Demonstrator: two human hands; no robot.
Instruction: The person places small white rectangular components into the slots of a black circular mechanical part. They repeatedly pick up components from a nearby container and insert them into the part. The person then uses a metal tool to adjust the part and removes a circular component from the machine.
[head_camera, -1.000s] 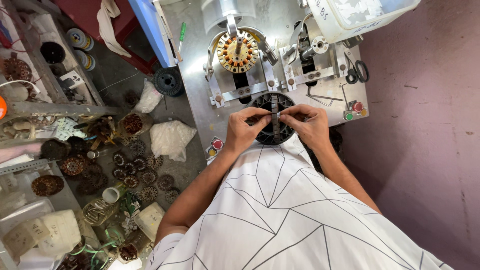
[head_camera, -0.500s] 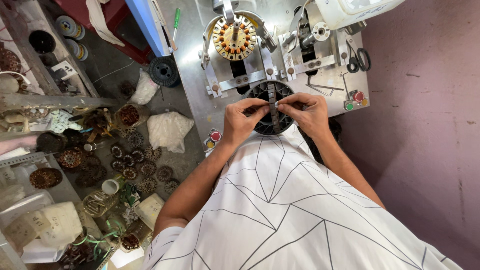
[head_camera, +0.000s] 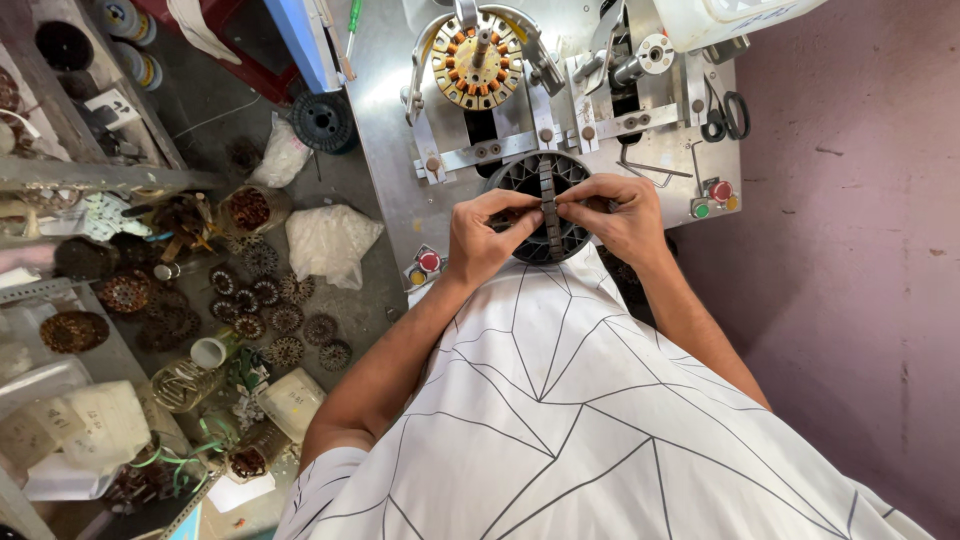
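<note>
While both hands work at the middle of the frame, the left hand (head_camera: 490, 240) curls its fingertips onto the near rim of the dark round slotted core (head_camera: 545, 208), and the right hand (head_camera: 615, 215) pinches the narrow grey strip (head_camera: 547, 205) that runs straight across that core's face. Compared with a second ago, the grip looks the same: both thumbs and forefingers still meet at the strip, the core still sits at the front edge of the metal machine table (head_camera: 390, 150). What has changed is mostly the view, which has tipped so the hands sit higher and the copper-wound stator (head_camera: 475, 60) on the fixture above is closer to the top edge. Red and green buttons (head_camera: 712, 198) sit just right of the right hand; scissors (head_camera: 727, 108) lie beyond. Wound coils (head_camera: 265, 310) litter the floor at left.
</note>
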